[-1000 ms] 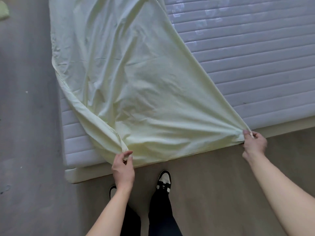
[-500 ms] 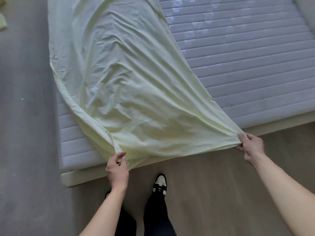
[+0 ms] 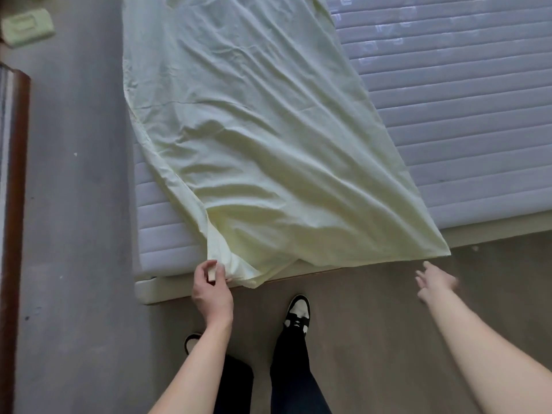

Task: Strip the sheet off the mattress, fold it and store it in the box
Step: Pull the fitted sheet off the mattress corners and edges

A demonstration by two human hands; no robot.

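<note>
A pale yellow-green sheet [image 3: 257,138] lies loose and wrinkled across the left part of a grey quilted mattress [image 3: 466,121], its near edge hanging over the foot of the bed. My left hand [image 3: 210,286] pinches the sheet's near left corner at the mattress edge. Just below the sheet's near right corner, my right hand [image 3: 434,280] hovers with its fingers spread, touching nothing. The right half of the mattress is bare. No box is in view.
The mattress rests on a cream bed base [image 3: 149,289]. A pale green flat object [image 3: 28,26] lies on the grey floor at the far left. A dark brown frame [image 3: 15,180] runs along the left edge. My feet stand on the floor near the bed.
My right hand has let go of the sheet's right corner, which dropped onto the bed edge. My left hand keeps its pinch on the left corner.
</note>
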